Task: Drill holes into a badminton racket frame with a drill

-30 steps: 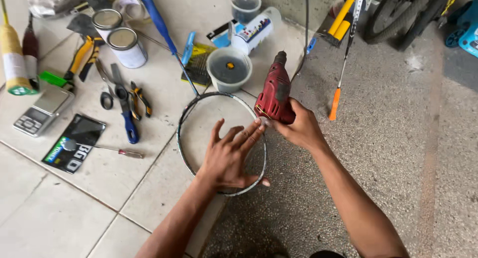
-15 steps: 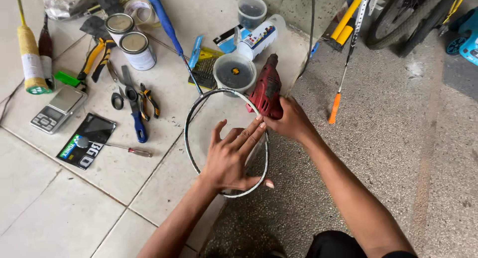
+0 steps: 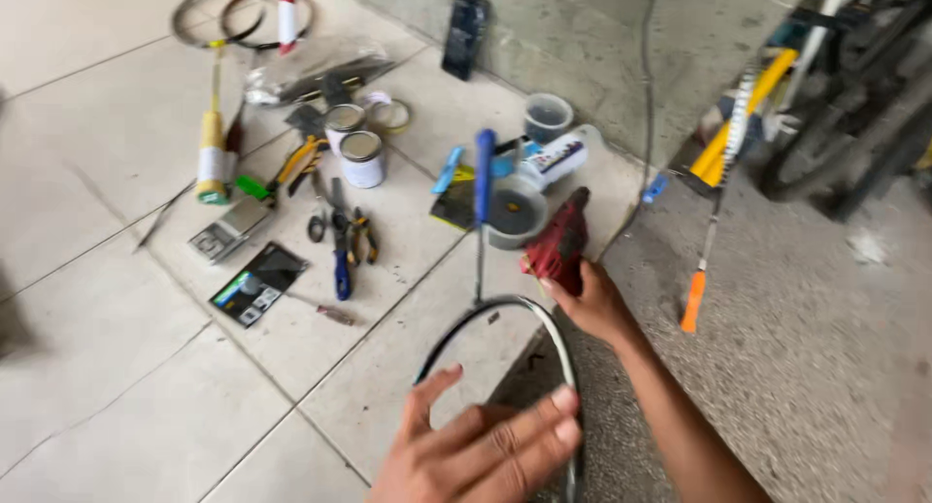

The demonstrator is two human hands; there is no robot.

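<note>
On the floor, at the tile edge by the rough concrete: racket hoop (image 3: pixel 544 333) w/ shaft pointing away. Left hand (image 3: pixel 485 445) fingers spread, flat over its near rim. Right hand (image 3: pixel 592 304) clenched round red drill (image 3: pixel 558 246) at the far rim, so nearer the shaft.

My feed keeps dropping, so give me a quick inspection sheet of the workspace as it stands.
Surface: pale floor tiles, rough concrete to the right.
Job's things: stringless racket frame under the left hand; red drill.
Clutter: two tins, pliers, scissors, scale, tub, cup.
Grips: left hand spread on the frame; right hand holds the drill.
Cables: cord running up the concrete.
Surroundings: rackets top left, bicycle top right.
</note>
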